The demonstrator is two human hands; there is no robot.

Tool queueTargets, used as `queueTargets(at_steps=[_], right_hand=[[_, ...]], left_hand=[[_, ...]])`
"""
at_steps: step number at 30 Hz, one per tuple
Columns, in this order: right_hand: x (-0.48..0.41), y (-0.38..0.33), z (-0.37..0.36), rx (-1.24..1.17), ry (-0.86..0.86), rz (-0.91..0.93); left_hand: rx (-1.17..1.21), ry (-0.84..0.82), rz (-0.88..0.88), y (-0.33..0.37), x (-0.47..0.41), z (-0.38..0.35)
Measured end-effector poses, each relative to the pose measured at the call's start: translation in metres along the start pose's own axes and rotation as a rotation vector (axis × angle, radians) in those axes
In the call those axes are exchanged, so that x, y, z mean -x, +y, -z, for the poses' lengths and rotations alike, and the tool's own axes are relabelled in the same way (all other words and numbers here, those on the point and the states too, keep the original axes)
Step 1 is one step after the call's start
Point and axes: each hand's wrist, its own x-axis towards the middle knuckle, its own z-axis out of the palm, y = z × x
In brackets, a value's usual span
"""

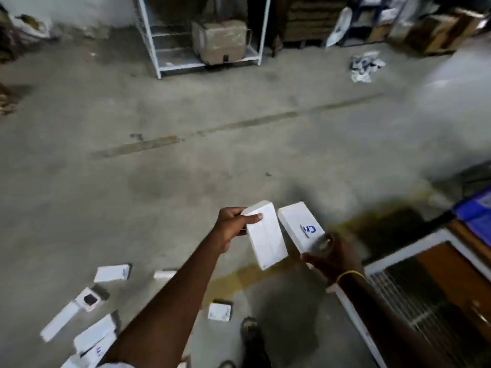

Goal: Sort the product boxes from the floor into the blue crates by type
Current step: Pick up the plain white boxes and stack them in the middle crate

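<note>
My left hand [232, 227] grips a plain white product box [268, 240] by its upper end, thumb on the front face. Beside it, my right hand [330, 254] holds a second white box with blue lettering [301, 224] from below. Both boxes are raised above the concrete floor and nearly touch. Several more white boxes [111, 273] lie scattered on the floor at the lower left, and one small box [219, 312] lies near my foot. A corner of a blue crate [475, 213] shows at the right edge.
A white metal rack [159, 49] with a brown carton stands at the back. A white-framed shelf with wire mesh [393, 296] is close on the right. Crumpled wrapping [365, 65] lies on the floor far right. My shoe [251, 330] is below.
</note>
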Motion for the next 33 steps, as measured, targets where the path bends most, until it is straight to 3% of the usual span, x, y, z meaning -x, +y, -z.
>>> queueTargets(at_steps=[7,12,17,25,30,33], right_hand=[[0.067,0.102,0.215,0.026,0.462,-0.178],[0.140,0.171,0.321,0.059,0.676,-0.366],[0.177,0.253,0.382,0.056,0.818,-0.563],[0.179,0.374,0.476,-0.013,0.944,-0.682],[0.155,0.447,0.492,-0.289,0.897,-0.761],[0.133,0.489,0.486,-0.650,0.896,-0.801]], left_hand=[[-0.223,-0.427,-0.329,0.166,0.034,-0.221],[-0.284,-0.712,-0.549,0.228,0.095,-0.379],[-0.297,-0.869,-0.717,0.249,0.146,-0.504],[-0.342,-0.977,-0.932,0.259,0.168,-0.665],[-0.372,-0.971,-1.030,0.232,0.154,-0.734],[-0.458,-1.007,-1.071,0.206,0.146,-0.771]])
